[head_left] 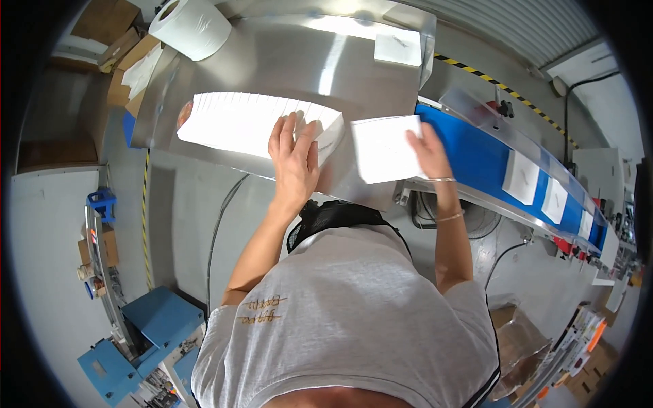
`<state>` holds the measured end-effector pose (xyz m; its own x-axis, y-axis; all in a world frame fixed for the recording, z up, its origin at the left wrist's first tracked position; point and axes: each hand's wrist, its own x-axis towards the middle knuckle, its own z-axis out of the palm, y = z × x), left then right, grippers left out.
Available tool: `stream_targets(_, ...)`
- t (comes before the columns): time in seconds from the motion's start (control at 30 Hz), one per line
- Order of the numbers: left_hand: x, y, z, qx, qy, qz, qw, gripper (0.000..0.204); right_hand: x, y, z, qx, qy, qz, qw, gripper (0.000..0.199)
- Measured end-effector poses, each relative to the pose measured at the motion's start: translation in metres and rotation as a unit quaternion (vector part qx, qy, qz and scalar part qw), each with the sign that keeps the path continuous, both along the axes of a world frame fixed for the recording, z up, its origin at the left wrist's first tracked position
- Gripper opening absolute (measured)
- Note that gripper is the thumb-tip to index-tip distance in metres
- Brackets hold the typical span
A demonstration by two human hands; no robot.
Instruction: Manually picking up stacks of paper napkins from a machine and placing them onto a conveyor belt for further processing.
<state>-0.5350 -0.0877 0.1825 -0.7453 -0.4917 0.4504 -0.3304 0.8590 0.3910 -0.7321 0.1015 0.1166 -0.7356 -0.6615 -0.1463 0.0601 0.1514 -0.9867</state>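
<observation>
A row of white packets (228,122) lies on the metal worktop (272,61), the left hand's (294,153) fingers over its right part; whether that grip holds any, I cannot tell. A single packet (385,151) sits left of the right hand (432,155), its edge pinched in that grip, beside a blue belt (469,146).

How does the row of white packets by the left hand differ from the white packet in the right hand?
The row of white packets holds many pieces pressed together; the white packet is one piece.
The row rests on the metal table with the left hand at its right end; the packet is held at its right edge by the right hand.
Both are white.
</observation>
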Motion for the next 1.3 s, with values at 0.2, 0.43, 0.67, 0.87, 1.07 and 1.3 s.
stream_targets(0.2,0.000,0.002,0.002,0.006,0.025,-0.016,1.000,0.034,-0.057,0.087,-0.031,0.240,0.141,-0.271,0.921,0.039)
stream_targets(0.43,0.001,0.005,0.005,-0.013,0.001,-0.022,1.000,0.033,-0.021,0.016,0.024,0.160,0.444,0.025,0.881,0.060)
stream_targets(0.67,-0.001,0.004,0.017,0.022,-0.010,-0.038,0.999,0.039,0.013,-0.073,0.020,-0.029,0.499,0.206,0.841,0.048)
stream_targets(0.87,0.005,-0.014,-0.002,0.018,0.011,-0.011,1.000,0.039,-0.005,0.003,0.006,0.088,0.093,-0.095,0.987,0.020)
stream_targets(1.07,0.005,-0.015,-0.001,0.002,0.023,-0.007,1.000,0.035,-0.050,0.079,-0.020,0.287,0.230,-0.273,0.889,0.042)
stream_targets(1.3,0.007,-0.012,0.002,0.010,0.003,-0.033,0.999,0.035,0.008,-0.031,0.039,0.109,0.324,0.079,0.937,0.055)
